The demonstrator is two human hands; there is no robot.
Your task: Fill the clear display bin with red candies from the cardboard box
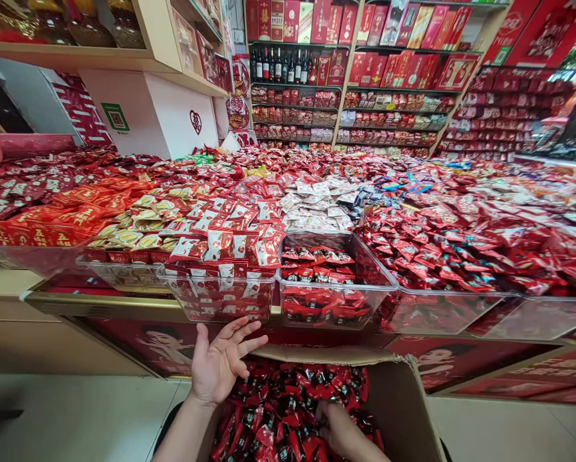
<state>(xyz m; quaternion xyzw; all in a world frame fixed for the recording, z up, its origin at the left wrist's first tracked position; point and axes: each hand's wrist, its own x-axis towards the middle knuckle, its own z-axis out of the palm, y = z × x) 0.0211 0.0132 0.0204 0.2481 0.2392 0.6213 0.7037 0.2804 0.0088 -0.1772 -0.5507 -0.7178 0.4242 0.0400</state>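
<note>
An open cardboard box (403, 404) stands low in front of me, filled with red-and-black wrapped sweets (268, 417). Above its left edge my left hand (223, 366) is palm up, fingers spread, holding nothing. My right hand (338, 427) reaches down among the sweets inside the box; its fingertips are hidden by the wrappers, so its grip does not show. Beyond the box, a clear plastic bin (377, 273) on the counter holds similar red-and-black packets (319, 273), stacked below its rim at the back and lower than the neighbouring heaps.
Left of that bin, another clear bin (189, 282) is heaped with red-and-white packets (234, 237). Red packets (427, 250) pile high to the right. The counter's gold edge (138, 308) lies beyond the box. Shelves (345, 83) with boxes and bottles stand behind.
</note>
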